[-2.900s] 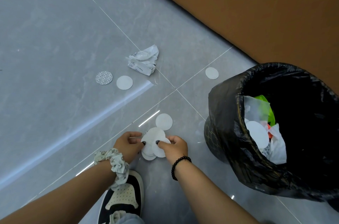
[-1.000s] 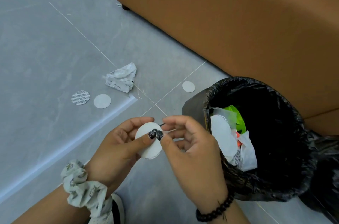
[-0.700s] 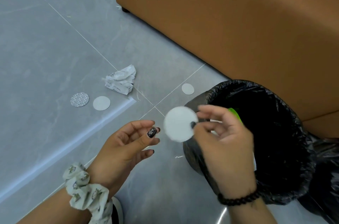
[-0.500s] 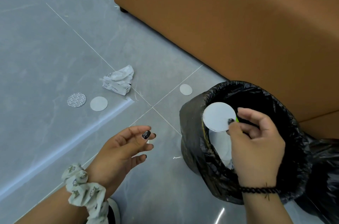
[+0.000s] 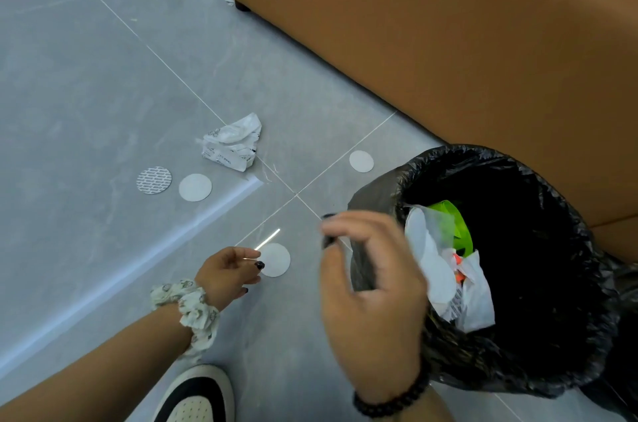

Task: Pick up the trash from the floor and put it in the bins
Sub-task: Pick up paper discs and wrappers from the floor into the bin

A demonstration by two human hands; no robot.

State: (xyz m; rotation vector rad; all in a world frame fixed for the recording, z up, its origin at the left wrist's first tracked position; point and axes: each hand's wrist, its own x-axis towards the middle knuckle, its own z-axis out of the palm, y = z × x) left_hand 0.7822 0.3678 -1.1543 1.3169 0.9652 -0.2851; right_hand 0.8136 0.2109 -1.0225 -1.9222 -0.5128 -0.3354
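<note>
Reaching at three o'clock, the loose, empty left hand [image 5: 229,271] nears the flat white paper disc [image 5: 275,259]; fingertips may skid it across the grey tile floor [image 5: 86,93].

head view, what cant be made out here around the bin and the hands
- Bin: its depth is black shadow, and the right hand hides its near-left side.
- Right hand: motion-blurred, so whether its fingertips hold anything is unclear.
- Crumpled wrapper: print too small to read.
- Left hand: contact with the white disc is unclear.
</note>
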